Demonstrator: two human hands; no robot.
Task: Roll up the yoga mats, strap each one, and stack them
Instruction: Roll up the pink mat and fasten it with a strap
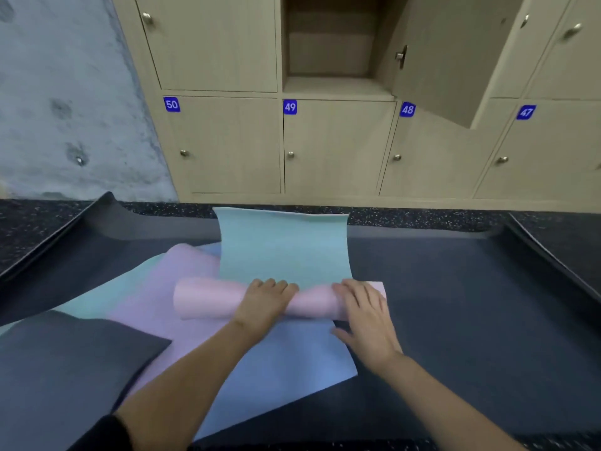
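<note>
A partly rolled yoga mat lies across the middle: its roll (208, 299) shows a pink outer side, and its flat teal remainder (283, 249) stretches away toward the lockers. My left hand (265, 301) lies over the roll's middle with fingers curved on top. My right hand (366, 312) presses on the roll's right end with fingers spread. Under the roll lie a blue mat (276, 362) and a lilac mat (156, 288), both flat and overlapping.
Dark grey mats (471, 320) cover the floor, with curled-up edges at the far left (107, 203) and right (533, 242). Another dark mat (65, 362) overlaps at the near left. Wooden lockers numbered 47 to 50 stand ahead; one upper door (448, 60) hangs open.
</note>
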